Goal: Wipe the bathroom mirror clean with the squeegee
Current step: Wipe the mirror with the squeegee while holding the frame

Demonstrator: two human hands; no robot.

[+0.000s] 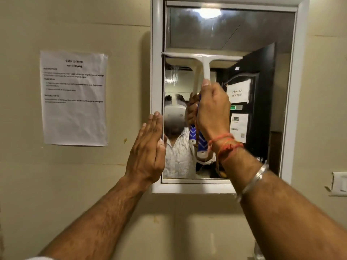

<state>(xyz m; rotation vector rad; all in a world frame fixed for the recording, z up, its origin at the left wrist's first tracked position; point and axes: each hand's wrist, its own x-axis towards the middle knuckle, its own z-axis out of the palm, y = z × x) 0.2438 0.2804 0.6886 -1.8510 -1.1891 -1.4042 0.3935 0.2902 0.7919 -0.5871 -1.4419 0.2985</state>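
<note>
A white-framed mirror (pixel 262 30) hangs on the beige wall. A white squeegee (pixel 203 59) with a blue-patterned handle lies against the glass, its blade level across the left and middle of the mirror, about a third of the way down. My right hand (pixel 213 109) is shut on the squeegee's handle, thumb pointing up along the neck. My left hand (pixel 148 149) is flat with fingers together, pressed against the mirror frame's left edge near the bottom. Streaks and haze show on the glass above the blade and at the left below it.
A printed task sheet (pixel 75 98) is taped to the wall left of the mirror. A white switch plate (pixel 339 183) sits on the wall at the right edge. The mirror reflects a dark door with paper notices and a ceiling light.
</note>
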